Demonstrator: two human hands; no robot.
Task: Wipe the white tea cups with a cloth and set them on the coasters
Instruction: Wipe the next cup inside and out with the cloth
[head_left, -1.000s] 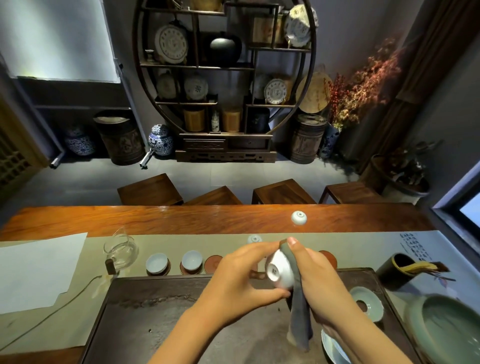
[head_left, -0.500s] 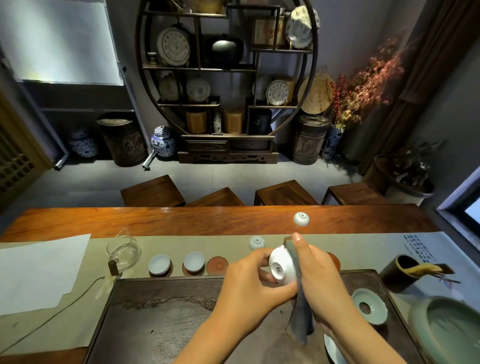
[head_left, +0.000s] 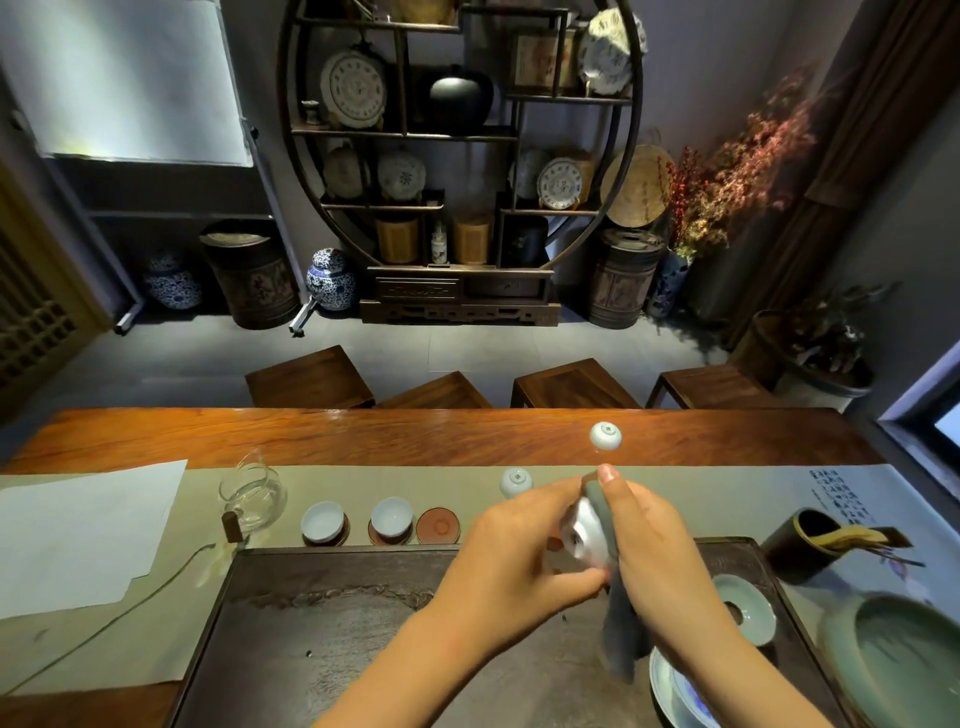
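- Since the earlier frame the white cup has tilted, its foot now turned down-left, blurred by motion.
- The left hand pinches the cup; the right hand presses the grey cloth round its far side.
- The cloth hides the cup's mouth.
- Left of the grip stands a bare coaster, beside two filled ones.
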